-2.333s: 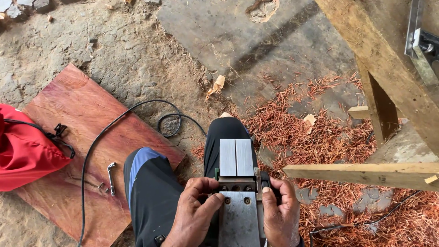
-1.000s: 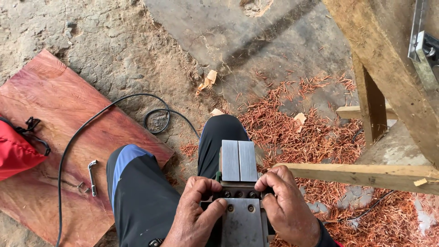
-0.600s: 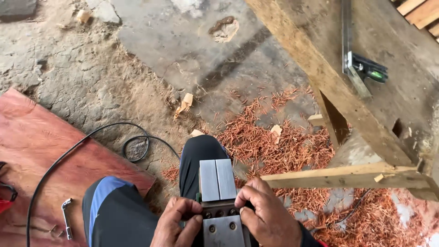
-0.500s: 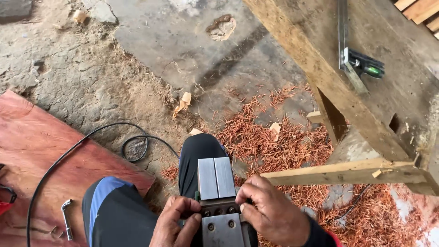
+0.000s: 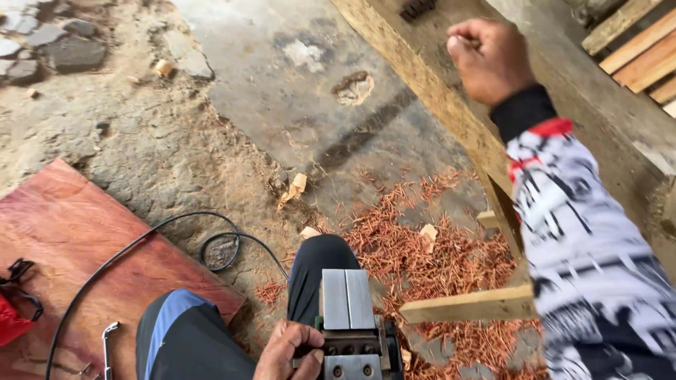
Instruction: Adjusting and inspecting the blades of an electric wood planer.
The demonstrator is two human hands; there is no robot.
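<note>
The electric planer point(image 5: 348, 320) shows a bare silver-grey metal sole, split by a dark line, over a black body with a touch of green at its left edge. The trouser leg point(image 5: 179, 338) beneath is dark charcoal with a blue stripe. The sleeve point(image 5: 588, 246) is white with a black scribbled pattern, red trim and a black cuff. Wood shavings point(image 5: 436, 260) on the floor are reddish-orange. The floor point(image 5: 282, 91) is grey concrete, dusted sandy brown on the left. A plywood sheet point(image 5: 67, 239) is reddish-brown with darker grain. The cable point(image 5: 176, 225) across it is black. The bag point(image 5: 10, 320) is red with black straps. The timber beam point(image 5: 415, 84) is pale yellow-brown.
</note>
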